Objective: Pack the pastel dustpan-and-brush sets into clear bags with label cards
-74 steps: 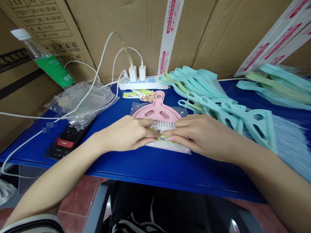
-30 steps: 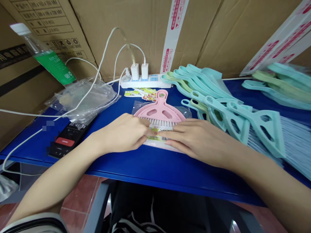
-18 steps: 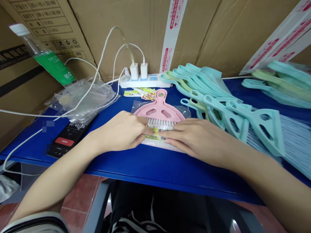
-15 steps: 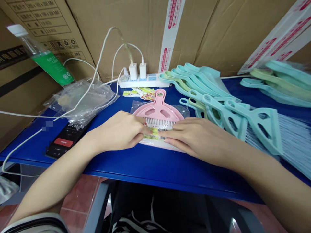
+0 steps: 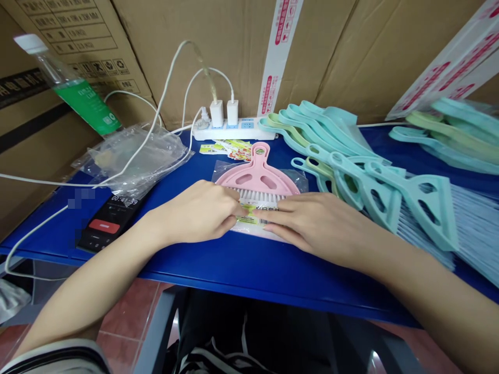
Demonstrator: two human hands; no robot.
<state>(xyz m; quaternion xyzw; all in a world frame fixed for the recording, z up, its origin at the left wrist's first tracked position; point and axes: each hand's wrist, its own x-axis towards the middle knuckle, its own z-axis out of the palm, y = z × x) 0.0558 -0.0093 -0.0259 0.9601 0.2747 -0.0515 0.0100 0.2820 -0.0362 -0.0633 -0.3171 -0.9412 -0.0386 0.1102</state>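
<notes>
A pink dustpan with a white-bristled brush lies flat in a clear plastic bag, its handle pointing away from me. A yellow and white label sits over the lower part, partly covered by my fingers. My left hand rests on the left side of the package, most fingers curled and the forefinger touching the label; whether anything is inside the curl is hidden. From the right, my right hand lies over the package with fingers stretched out, fingertips on the label.
Turquoise dustpan and brush sets are piled at right. Loose labels lie before a power strip with white cables. At left are plastic bags, a phone and a tilted bottle. Cardboard boxes stand behind.
The view has shifted slightly, so the table's things appear a little farther right. Both hands stay on the package, with hardly any finger movement visible.
</notes>
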